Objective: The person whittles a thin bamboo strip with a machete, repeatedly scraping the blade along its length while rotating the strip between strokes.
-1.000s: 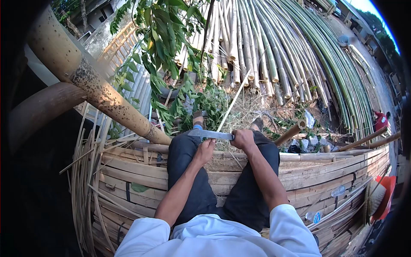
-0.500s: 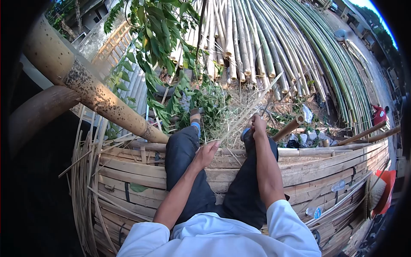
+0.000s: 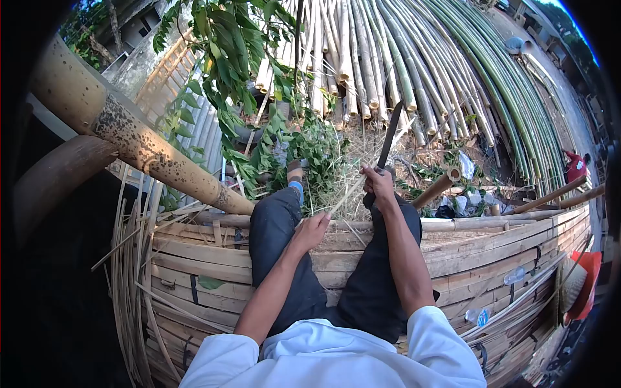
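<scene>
My left hand (image 3: 313,231) rests over my left knee, its fingers closed on the near end of a thin pale bamboo strip (image 3: 346,198). The strip slants away up and to the right, passing close by my right hand (image 3: 380,183). That hand is wrapped round the handle of a long knife, and its dark blade (image 3: 391,137) points forward with the flat side showing. The knife's handle is mostly hidden in my fist. Beyond the blade, the strip's pale far end (image 3: 402,132) shows beside it. Thin shavings (image 3: 352,152) lie on the ground between my feet.
I sit on stacked split-bamboo slats (image 3: 213,278). Long bamboo poles (image 3: 414,71) lie ahead, and a thick pole (image 3: 155,152) crosses at left. Leafy branches (image 3: 229,58) hang in front. Plastic cups (image 3: 477,317) and a straw hat (image 3: 570,288) are at right. A person in red (image 3: 575,167) is farther off.
My right hand has shifted slightly left, and the knife has swung up so its blade now shows broadside. My left hand stays nearly in place; the strip's far part is now largely behind the knife.
</scene>
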### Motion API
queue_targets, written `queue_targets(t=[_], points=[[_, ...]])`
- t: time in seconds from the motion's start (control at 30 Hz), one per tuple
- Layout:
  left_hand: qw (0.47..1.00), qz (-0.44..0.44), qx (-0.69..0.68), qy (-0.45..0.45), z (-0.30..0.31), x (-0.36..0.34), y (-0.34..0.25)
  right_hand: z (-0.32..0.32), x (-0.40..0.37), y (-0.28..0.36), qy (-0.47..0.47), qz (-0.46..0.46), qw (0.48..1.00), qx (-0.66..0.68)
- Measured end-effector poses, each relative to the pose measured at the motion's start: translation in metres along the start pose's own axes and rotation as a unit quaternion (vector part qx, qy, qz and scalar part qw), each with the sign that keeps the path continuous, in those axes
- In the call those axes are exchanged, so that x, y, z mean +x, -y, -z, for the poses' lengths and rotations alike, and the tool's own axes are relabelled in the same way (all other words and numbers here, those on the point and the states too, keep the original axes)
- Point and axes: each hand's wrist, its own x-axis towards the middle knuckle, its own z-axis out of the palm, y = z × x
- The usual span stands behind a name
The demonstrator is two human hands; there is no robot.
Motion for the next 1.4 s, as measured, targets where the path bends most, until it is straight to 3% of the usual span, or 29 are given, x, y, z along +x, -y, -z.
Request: queue_targets(t=[0.43, 0.73, 0.87, 1.1, 1.4], points=[[0.995, -0.029, -0.081, -0.057, 0.002, 0.001, -0.005, -0.009, -0.007, -0.007, 0.06, -0.009, 0.993, -0.1], [0.995, -0.012, -0.062, -0.077, 0.007, -0.002, -0.017, -0.001, -0.005, 0.004, -0.035, 0.033, 0.997, 0.062], [0.991, -0.065, -0.054, -0.103, 0.005, 0.0, -0.015, 0.002, -0.007, 0.009, -0.025, 0.068, 0.988, 0.133], [0.991, -0.067, -0.008, -0.119, 0.004, -0.002, -0.014, -0.001, -0.014, 0.012, 0.037, 0.091, 0.987, 0.127], [0.974, -0.129, -0.007, -0.187, 0.002, -0.001, -0.011, 0.004, -0.014, 0.019, -0.057, 0.14, 0.979, 0.137]])
